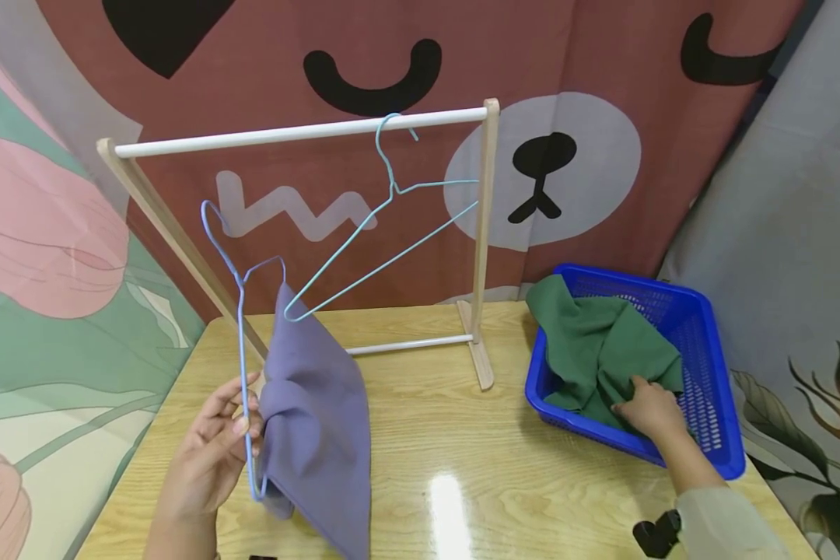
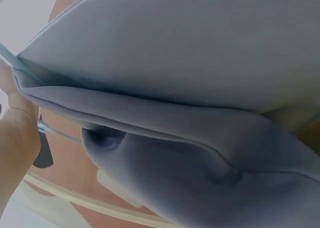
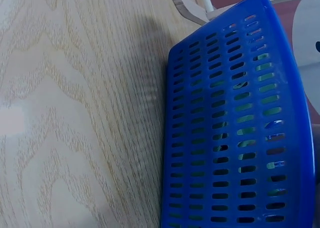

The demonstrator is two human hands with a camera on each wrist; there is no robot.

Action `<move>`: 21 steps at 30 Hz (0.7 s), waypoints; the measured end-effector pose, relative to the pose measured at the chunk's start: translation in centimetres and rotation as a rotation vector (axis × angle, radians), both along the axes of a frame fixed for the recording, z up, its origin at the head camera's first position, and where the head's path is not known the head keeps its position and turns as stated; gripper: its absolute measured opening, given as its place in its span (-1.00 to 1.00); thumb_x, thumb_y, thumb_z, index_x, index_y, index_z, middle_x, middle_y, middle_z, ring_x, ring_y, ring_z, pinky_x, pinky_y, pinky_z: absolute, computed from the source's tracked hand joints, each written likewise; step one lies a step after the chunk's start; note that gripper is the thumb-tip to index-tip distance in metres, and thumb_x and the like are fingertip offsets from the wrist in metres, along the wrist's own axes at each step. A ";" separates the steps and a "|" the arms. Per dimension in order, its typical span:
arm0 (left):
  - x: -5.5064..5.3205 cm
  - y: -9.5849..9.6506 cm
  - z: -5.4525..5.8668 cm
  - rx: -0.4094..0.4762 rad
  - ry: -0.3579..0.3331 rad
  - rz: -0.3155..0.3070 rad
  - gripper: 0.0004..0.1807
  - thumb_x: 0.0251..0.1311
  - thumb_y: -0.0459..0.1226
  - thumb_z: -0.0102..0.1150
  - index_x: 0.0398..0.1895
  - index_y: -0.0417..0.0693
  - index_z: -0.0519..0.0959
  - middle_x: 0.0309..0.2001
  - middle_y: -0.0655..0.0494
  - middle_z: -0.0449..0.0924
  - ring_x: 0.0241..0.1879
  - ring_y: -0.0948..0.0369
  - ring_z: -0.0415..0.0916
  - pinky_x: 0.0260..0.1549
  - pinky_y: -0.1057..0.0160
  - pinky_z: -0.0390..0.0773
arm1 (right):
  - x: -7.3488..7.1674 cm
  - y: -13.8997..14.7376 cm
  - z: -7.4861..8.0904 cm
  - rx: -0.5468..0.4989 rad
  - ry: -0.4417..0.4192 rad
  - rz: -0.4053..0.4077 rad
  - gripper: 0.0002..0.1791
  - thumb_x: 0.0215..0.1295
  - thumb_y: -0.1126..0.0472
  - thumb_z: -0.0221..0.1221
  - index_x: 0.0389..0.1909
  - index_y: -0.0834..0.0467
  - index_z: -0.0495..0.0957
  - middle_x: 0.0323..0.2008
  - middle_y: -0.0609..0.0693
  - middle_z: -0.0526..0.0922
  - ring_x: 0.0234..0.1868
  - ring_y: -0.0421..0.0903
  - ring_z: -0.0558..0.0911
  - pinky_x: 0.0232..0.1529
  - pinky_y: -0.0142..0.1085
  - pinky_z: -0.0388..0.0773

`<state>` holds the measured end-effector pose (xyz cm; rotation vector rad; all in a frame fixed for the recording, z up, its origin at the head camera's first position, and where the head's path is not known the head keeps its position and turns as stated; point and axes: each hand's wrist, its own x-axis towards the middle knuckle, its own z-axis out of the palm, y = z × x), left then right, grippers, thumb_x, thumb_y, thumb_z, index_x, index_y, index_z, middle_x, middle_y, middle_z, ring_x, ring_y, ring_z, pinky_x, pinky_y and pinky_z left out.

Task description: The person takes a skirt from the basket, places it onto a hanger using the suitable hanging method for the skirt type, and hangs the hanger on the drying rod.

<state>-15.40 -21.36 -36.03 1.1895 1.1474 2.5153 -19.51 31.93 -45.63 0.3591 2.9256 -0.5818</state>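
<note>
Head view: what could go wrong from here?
The purple cloth is draped on the periwinkle hanger and may slip off if the left hand tilts it. The green cloth lies over one side of the blue basket, so a pull by the right hand might drag the basket.

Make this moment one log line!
left fingers: hold purple hanger, purple cloth on it; right fingers: touch green cloth in blue basket; turquoise hanger: on rack

Bear-print curtain [image 1: 518, 54] (eyes closed) behind wood-grain table [image 1: 427, 428].
</note>
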 end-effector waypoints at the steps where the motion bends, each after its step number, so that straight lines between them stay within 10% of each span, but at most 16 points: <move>1: -0.1 0.0 0.2 0.000 0.002 0.001 -0.50 0.15 -0.65 -0.60 0.22 -0.42 -0.08 -0.10 -0.08 0.23 -0.23 0.20 0.34 -0.33 0.37 0.43 | 0.0 0.0 0.0 0.007 -0.010 0.008 -0.24 0.01 0.14 0.13 0.08 0.57 0.07 -0.06 0.60 0.14 -0.09 0.50 0.16 -0.17 0.21 0.23; 21: -1.2 -0.5 2.1 0.013 0.003 0.037 -0.50 0.14 -0.65 -0.61 0.21 -0.43 -0.04 -0.13 -0.11 0.25 -0.26 0.17 0.36 -0.36 0.36 0.44 | -1.2 0.4 -0.6 0.107 -0.126 0.007 -0.61 0.16 0.33 -0.12 -0.02 0.48 0.18 -0.19 0.55 0.32 -0.23 0.41 0.36 -0.43 0.12 0.38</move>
